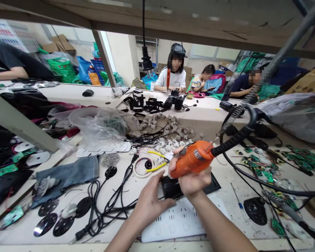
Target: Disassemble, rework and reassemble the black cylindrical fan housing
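My right hand (193,180) is wrapped round an orange electric screwdriver (193,159), whose black cable runs up to the right. Its tip is hidden behind the hand and tool body. Below the screwdriver lies a black plastic housing (172,189). My left hand (151,197) holds the housing's left end, thumb on the near side and fingers on the far side. Under both, near the table's front edge, is a white power strip (173,224) with rows of socket slots. Yellow-handled pliers (157,167) lie just beyond my left hand, beside a roll of tape (140,168).
A coiled black power cord (118,196) and a denim cloth (68,175) lie left. A dish of screws (110,160) is near the pliers. Green circuit boards (304,159) spread right. A hanging spring and cable (232,117) cross at right. Several people sit beyond the bench.
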The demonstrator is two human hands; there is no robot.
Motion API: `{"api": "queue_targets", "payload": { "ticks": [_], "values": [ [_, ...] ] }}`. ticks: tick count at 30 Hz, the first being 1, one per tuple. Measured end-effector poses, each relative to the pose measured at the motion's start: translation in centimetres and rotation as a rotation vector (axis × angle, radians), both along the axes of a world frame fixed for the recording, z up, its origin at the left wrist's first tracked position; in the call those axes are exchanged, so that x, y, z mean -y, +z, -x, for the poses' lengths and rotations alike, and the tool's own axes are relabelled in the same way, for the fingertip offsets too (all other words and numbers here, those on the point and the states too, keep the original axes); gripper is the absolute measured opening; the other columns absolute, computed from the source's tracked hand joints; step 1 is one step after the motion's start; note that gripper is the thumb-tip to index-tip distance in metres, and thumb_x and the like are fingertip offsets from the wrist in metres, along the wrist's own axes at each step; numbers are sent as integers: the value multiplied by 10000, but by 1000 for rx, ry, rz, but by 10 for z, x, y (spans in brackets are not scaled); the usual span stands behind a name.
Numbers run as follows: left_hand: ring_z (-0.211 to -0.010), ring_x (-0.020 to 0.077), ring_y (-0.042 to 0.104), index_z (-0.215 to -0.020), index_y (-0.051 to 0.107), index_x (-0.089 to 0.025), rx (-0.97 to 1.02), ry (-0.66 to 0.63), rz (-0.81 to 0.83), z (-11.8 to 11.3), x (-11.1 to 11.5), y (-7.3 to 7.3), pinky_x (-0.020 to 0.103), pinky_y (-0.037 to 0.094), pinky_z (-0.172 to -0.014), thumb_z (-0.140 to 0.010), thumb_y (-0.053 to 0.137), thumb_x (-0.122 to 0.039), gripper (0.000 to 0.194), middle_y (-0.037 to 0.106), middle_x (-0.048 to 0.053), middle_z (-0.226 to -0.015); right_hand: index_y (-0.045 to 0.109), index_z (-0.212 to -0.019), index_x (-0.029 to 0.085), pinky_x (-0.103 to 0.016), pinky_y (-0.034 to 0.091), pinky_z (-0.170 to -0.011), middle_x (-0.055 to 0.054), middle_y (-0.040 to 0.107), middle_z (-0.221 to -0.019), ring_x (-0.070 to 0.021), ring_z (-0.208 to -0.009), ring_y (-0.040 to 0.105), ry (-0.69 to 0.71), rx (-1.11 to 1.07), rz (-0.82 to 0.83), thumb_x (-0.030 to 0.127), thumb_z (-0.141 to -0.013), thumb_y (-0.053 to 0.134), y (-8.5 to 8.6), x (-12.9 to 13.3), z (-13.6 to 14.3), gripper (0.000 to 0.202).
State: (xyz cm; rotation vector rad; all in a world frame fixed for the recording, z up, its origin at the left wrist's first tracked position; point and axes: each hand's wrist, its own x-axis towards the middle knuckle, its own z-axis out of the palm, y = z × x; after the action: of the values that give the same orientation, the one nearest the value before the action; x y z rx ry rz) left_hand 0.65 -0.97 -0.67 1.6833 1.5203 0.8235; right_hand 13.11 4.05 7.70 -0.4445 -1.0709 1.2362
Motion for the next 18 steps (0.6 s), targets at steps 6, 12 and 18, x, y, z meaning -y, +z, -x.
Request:
{"api": "queue_targets", "payload": {
  "ticks": [6,12,18],
  "values": [
    [-1142,307,613,-1292,488,-160,48,40,34,-2,1,0,476,481,-1009,-571,840,-219,804,641,133,-1258,616,-873,193,-300,404,-382,21,499,-478,-184,-375,481,-41,56,2,856,-737,455,-15,-9,13,696],
    [-1083,283,629,-1239,513,-176,63,22,19,-1,0,-1,444,496,-967,-575,834,-208,738,665,97,-1193,626,-836,174,-302,408,-410,20,502,-457,-181,-380,485,-54,92,-7,883,-726,473,-31,-10,19,733],
    [-1044,258,629,-1168,574,-208,66,12,-52,1,0,-5,398,506,-910,-578,851,-194,652,666,55,-1133,626,-824,170,-304,414,-420,8,520,-453,-184,-384,486,-42,75,-11,884,-722,484,-33,-13,20,735]
  ]
}}
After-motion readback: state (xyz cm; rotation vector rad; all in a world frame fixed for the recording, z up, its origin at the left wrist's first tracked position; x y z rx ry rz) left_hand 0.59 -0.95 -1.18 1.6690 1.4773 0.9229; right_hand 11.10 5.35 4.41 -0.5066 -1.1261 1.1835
